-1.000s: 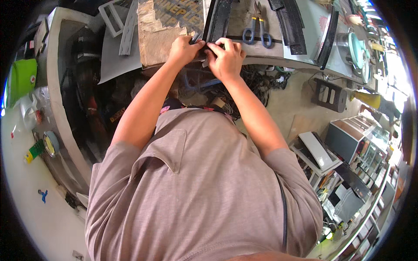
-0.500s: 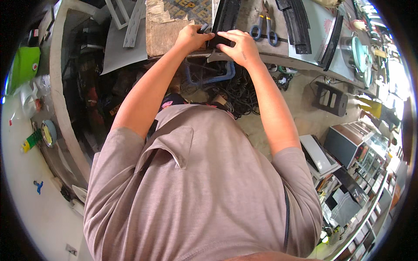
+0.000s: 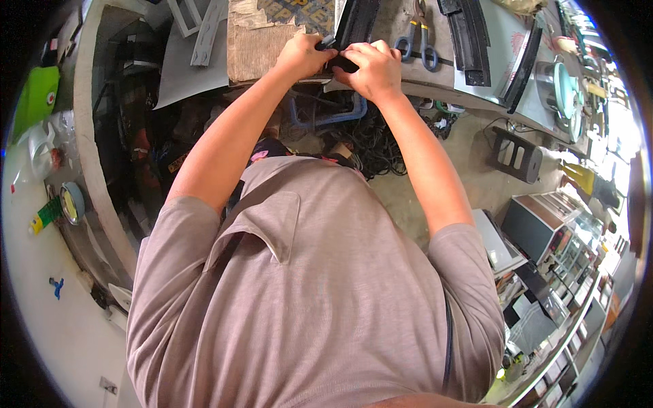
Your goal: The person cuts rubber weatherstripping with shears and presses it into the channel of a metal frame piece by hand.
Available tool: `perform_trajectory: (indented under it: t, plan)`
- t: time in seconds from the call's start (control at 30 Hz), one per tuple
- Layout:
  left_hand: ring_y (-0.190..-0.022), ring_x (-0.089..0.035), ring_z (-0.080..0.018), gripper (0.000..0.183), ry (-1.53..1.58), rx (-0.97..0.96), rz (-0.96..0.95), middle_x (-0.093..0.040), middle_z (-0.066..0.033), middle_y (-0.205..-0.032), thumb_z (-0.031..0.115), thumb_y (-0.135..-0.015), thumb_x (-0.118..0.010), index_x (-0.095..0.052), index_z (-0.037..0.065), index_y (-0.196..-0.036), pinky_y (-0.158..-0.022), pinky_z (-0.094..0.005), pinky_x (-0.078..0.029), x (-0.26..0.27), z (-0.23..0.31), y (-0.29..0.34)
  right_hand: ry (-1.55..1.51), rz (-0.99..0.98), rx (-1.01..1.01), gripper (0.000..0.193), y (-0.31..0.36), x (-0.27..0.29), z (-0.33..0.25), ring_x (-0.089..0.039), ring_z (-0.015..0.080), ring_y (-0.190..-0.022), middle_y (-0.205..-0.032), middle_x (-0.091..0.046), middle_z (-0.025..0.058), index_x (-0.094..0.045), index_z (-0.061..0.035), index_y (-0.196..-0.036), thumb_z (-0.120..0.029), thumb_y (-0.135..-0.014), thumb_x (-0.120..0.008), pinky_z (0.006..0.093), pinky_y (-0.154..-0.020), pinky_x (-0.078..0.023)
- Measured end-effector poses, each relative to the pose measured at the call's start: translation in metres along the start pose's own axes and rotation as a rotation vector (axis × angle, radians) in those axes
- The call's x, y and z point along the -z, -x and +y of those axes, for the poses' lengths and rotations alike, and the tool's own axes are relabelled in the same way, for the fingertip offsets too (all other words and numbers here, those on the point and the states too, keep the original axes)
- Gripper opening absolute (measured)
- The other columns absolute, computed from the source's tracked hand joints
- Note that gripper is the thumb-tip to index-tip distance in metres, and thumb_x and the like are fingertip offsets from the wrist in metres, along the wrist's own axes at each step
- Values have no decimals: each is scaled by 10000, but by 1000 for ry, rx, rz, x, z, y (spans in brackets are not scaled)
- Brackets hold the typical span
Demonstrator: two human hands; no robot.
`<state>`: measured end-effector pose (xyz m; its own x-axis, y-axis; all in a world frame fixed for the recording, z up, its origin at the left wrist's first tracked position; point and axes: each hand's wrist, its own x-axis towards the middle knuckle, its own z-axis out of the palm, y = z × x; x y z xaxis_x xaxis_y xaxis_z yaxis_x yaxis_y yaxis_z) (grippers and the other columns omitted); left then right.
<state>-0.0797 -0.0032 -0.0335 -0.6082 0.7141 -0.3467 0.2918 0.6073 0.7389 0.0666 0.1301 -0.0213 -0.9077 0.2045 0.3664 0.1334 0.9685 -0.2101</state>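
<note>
The fingers (image 3: 325, 49) of both hands are curling in tight around the near end of a long black strip (image 3: 355, 26), which is lying along the workbench (image 3: 476, 81) and running away toward the far edge. The left hand (image 3: 303, 56) is pinching the strip's left side while the right hand (image 3: 367, 68) is pressing down over its end, knuckles up, so neither hand is open at all and nothing else is in either grip. Judging from how things lie, the work on this strip is only partway along: its near end is being handled at the bench's front edge, and the rest of its length looks untouched (the spot under the palms is hidden, so what is being done there I cannot tell). A pair of blue-handled pliers (image 3: 416, 42) is lying just to the right of the hands, not in use, and more black strips (image 3: 469, 37) are waiting farther right on a pale sheet. A slab of brown cardboard (image 3: 255, 44) is sitting just left of the left hand. Set against the frame from a second ago, the hands are sitting closer together on the strip's end, and the view has tipped so that the bench is sliding nearer the top edge.
</note>
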Motion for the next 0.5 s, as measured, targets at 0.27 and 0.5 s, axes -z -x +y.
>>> perform_trajectory:
  t: [0.27, 0.5]
  plan:
    - [-956, -675, -384, 466, -128, -33, 18, -703, -225, -961, 424, -807, -717, -720, 60, -1098, -848, -447, -537, 1, 2, 5, -17, 107, -58, 372, 4, -18, 2, -584, 162, -914, -956, -687, -154, -764, -259, -889, -442, -575, -841, 398, -798, -446]
    - [-857, -689, -340, 370, -136, -107, 43, -700, -177, -848, 366, -818, -709, -724, 64, -1032, -789, -438, -538, 0, 1, 6, 14, 121, -42, 364, -1, -18, 6, -592, 151, -913, -961, -671, -171, -760, -293, -893, -442, -572, -845, 413, -780, -449]
